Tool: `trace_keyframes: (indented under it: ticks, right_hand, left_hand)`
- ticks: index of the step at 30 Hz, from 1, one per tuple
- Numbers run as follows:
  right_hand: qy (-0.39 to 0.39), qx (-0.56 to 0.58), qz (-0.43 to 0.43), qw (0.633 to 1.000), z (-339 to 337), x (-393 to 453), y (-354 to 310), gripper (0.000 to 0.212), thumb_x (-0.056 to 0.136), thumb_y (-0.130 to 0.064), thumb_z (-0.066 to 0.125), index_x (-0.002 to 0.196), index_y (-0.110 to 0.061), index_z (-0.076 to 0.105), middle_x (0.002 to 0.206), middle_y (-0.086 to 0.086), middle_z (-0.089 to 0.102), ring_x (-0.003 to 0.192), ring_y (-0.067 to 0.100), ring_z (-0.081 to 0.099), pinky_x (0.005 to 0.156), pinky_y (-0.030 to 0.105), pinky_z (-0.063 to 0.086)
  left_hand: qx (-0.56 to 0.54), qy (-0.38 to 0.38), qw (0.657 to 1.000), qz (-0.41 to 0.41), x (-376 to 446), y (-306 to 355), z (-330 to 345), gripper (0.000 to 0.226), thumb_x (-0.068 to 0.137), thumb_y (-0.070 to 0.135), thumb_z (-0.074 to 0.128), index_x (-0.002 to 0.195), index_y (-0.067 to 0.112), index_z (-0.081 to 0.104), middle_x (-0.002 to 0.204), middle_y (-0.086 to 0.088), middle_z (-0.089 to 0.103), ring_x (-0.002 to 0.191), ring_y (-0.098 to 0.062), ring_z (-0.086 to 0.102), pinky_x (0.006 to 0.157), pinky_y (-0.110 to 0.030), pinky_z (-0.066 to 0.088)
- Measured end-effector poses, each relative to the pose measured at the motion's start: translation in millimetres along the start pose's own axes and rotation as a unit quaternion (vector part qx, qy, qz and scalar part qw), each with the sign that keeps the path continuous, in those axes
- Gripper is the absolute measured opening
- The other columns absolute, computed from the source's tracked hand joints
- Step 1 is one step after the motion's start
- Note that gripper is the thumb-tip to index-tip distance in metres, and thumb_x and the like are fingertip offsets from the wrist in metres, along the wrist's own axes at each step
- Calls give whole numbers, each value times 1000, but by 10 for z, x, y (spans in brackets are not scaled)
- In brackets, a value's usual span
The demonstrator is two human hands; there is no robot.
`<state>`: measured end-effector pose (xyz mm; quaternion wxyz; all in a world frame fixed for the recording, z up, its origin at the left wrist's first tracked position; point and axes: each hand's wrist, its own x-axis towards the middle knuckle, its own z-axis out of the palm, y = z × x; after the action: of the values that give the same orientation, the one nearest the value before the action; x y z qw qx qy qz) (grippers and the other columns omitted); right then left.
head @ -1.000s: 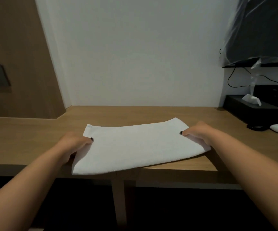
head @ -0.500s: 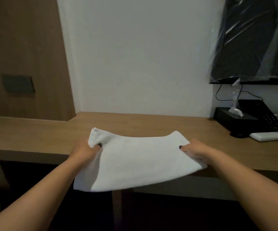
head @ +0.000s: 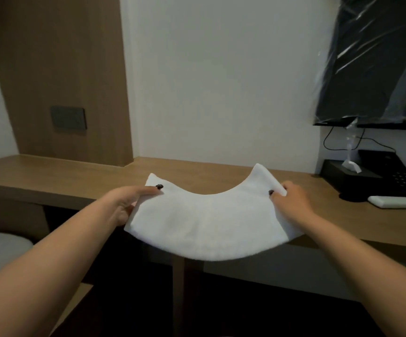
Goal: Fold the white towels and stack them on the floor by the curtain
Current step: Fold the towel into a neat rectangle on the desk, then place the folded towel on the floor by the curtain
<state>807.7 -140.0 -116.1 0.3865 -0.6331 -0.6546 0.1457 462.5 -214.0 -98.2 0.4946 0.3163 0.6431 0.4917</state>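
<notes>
A wooden desk (head: 51, 176) is running along a white wall, with a brown panel rising at the far left and a plastic-wrapped screen (head: 377, 57) hanging at the far right.

The towel (head: 209, 224), already folded into a flat pad, is no longer lying on the desk as it was a second ago: it is now hanging in the air over the near edge, sagging in the middle so that its two far corners are sticking up. The left hand (head: 126, 205) is pinching the left end, thumb on top and the other fingers tucked beneath, where they are hidden. The right hand (head: 291, 200) is gripping the right end the same way, fingers curled round the cloth. Both arms are reaching in from the near side, and the view is tipping upward compared with a moment ago.

This reads as the folding being finished and the carrying beginning; the towel is likely heading for the floor by the curtain, which is not in view, so no stack can be judged. The slack middle could let the fold slip open if the hands are drawing together further.

On the right of the desk a black tissue box (head: 343, 176), a phone (head: 391, 176) and a white remote (head: 396, 201) are sitting; a grey stool (head: 0, 246) is showing at the near left.
</notes>
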Motion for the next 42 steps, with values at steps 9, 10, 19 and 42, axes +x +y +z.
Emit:
trace_keyframes:
  ticks: [9, 10, 19, 42]
  right_hand:
    - [9, -6, -13, 1000, 335, 794, -208, 17, 94, -27, 53, 87, -11, 54, 75, -1, 54, 76, 26, 52, 57, 31, 31]
    - [11, -5, -16, 1000, 374, 940, -255, 17, 94, -27, 53, 87, -12, 54, 76, -1, 54, 76, 27, 53, 57, 31, 32]
    - [5, -14, -19, 1000, 816, 2215, -789, 23, 96, -30, 51, 81, -13, 48, 75, 1, 50, 65, 20, 48, 51, 29, 29]
    - [-253, 70, -110, 959, 463, 2734, -3693, 20, 93, -19, 50, 89, -1, 56, 81, 8, 57, 63, 16, 45, 55, 29, 33]
  left_hand:
    - [73, 2, 997, 25, 618, 412, 0, 25, 92, 20, 64, 109, 0, 64, 98, -17, 72, 88, -33, 67, 74, -40, 52]
    - [107, 20, 992, 56, 746, 485, 10, 22, 95, 21, 61, 105, 1, 63, 92, -16, 71, 83, -32, 66, 69, -37, 51]
    - [205, 120, 952, 192, 1879, 1269, 2, 20, 98, 27, 54, 83, 13, 57, 90, -10, 64, 80, -30, 60, 75, -38, 46]
    - [195, 268, 940, 78, 509, 3009, -1506, 20, 89, 42, 63, 88, 22, 60, 95, -1, 69, 86, -23, 65, 82, -43, 50]
